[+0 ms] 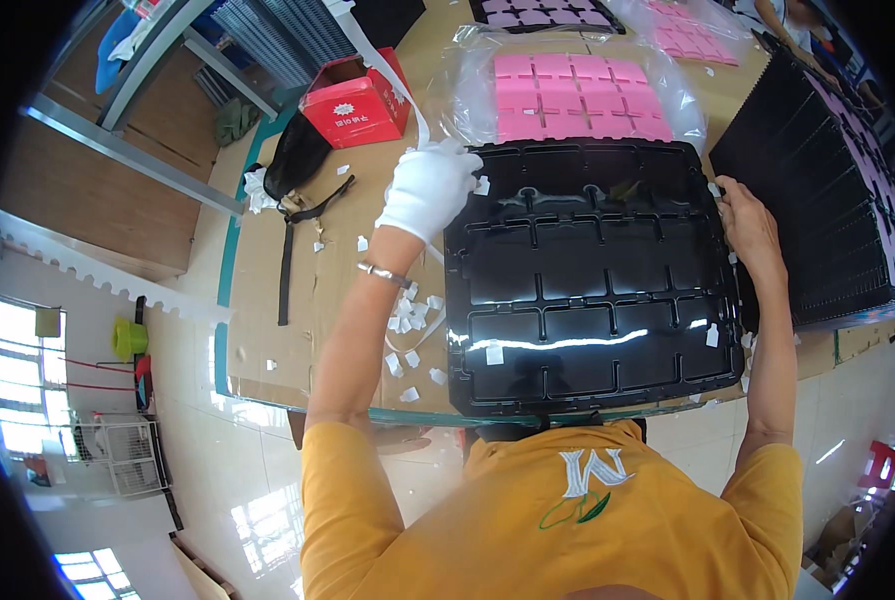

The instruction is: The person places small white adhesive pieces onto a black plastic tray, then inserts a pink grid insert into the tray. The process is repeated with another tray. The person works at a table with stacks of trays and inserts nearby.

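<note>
A black plastic tray (587,250) with moulded compartments lies on the table in front of me. My left hand (429,190), in a white glove, is closed at its far left corner; a small white tag (482,186) shows by the fingertips. A long white strip (395,80) runs down to the glove, and what the fingers hold is hidden. My bare right hand (750,228) grips the tray's right edge near the far corner, with another white piece (715,189) at its fingertips. More white tags (494,353) lie on the tray's near part.
Scattered white tags (407,318) lie left of the tray on the cardboard-covered table (257,345). A red box (359,105) and a black bag (297,155) stand farther left. Pink sheets (582,97) in clear plastic lie beyond. A tall black tray stack (807,190) rises at right.
</note>
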The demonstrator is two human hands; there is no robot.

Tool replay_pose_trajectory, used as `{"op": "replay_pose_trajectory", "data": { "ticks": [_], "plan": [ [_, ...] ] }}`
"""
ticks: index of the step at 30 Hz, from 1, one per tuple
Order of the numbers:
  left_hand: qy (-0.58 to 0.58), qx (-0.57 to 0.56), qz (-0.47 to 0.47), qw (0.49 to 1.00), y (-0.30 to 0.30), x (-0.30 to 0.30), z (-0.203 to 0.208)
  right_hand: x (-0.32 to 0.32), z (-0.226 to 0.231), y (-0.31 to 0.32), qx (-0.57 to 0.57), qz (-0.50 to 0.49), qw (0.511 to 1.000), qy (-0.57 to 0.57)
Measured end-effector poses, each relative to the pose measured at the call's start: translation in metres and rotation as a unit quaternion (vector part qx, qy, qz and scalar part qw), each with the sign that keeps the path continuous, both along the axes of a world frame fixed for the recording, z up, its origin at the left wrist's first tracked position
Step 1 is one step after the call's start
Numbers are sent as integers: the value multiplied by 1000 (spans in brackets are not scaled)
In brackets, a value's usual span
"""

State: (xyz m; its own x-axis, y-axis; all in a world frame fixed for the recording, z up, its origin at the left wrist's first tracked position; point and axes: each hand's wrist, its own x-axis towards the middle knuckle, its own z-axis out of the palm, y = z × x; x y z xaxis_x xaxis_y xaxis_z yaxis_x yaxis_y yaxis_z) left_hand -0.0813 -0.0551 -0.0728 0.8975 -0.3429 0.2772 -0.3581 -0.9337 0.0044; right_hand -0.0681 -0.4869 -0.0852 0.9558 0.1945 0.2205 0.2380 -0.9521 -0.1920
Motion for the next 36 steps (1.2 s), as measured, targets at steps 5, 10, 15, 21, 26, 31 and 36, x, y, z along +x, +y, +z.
{"op": "replay_pose_trajectory", "data": {
  "ticks": [5,10,15,21,26,31,36],
  "plan": [
    [61,41,-8,997,-9,14,3,-17,7,0,20,-6,1000,-5],
    [110,-6,2,994,-7,15,5,-28,6,3,38,9,999,-32],
    [36,14,-24,999,-5,11,-2,-33,7,3,64,26,997,-47],
    [15,57,-60,996,-8,7,-3,-37,10,1,49,21,998,-35],
    [58,23,-44,997,-9,19,-1,-39,16,5,62,26,997,-48],
    [45,-7,-53,998,-7,22,-5,-41,17,6,52,20,998,-37],
    [45,51,-56,996,-10,19,2,-41,11,3,56,28,997,-39]
  ]
}}
